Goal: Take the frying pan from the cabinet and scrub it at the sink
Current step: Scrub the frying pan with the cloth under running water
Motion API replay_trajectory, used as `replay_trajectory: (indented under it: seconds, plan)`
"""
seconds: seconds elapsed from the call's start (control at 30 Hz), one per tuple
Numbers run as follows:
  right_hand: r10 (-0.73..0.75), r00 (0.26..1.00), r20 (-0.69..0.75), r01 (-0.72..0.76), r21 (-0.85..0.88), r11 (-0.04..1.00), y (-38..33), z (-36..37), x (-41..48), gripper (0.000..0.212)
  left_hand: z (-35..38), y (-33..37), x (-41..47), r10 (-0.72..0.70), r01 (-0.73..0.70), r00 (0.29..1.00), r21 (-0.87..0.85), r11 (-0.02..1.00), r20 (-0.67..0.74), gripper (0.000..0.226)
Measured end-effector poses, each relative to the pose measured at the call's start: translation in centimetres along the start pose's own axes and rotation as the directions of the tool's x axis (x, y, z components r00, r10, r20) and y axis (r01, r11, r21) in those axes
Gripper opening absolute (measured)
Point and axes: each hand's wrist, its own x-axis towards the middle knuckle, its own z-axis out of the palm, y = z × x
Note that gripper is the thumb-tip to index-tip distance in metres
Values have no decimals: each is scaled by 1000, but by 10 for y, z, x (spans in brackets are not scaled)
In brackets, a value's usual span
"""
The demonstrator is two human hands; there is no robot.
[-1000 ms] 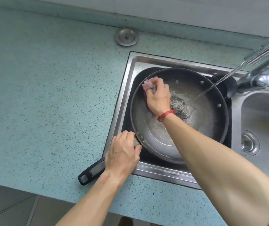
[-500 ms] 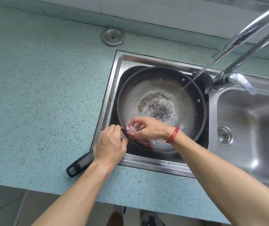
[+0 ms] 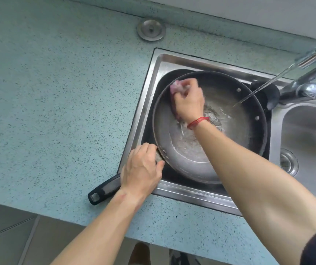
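**Change since half a second ago:** the right hand (image 3: pixel 188 100) and its pink scrubber (image 3: pixel 175 87) were at the near rim of the frying pan (image 3: pixel 239 134), just beside the left hand. They are now at the far-left rim. The left hand (image 3: pixel 141 169) keeps its place at the root of the handle.

**Right hand:** fingers clenched round the pink scrubber and pressing it to the pan's inner wall. The forearm crosses the pan from the lower right, with a red string (image 3: pixel 198 122) on the wrist.

**Left hand:** knuckles up, fingers curled over the handle where it meets the pan. The black handle end (image 3: pixel 103 190) juts out over the speckled countertop (image 3: pixel 57 92).

**Frying pan:** lies tilted in the left basin of the steel sink (image 3: pixel 191 194), wet inside.

**Faucet** (image 3: pixel 314 54)**:** a thin water stream (image 3: pixel 258 88) falls into the pan's right side.

**Other items:** a round metal cap (image 3: pixel 151 30) on the counter behind the sink, and the right basin with its drain (image 3: pixel 288 162).
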Motion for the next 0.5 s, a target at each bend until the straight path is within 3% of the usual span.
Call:
replay_trajectory:
  seconds: [0.1, 0.2, 0.37, 0.5]
  plan:
    - [153, 974, -166, -149, 33, 988, 4, -6, 19, 20, 0, 0, 0, -8, 8, 1000, -7, 1000, -1, 24]
    - [207, 970, -127, -207, 13, 978, 0, -2, 17, 24, 0, 0, 0, -1, 1, 1000, -1, 1000, -1, 26]
    - [132, 973, 189, -143, 48, 988, -16, 5, -22, 23, -1, 0, 0, 29, -29, 999, 16, 999, -19, 24]
    - [54, 871, 488, -70, 15, 997, -16, -9, -76, 34, -2, 0, 1, 22, -21, 1000, 26, 999, -8, 25]
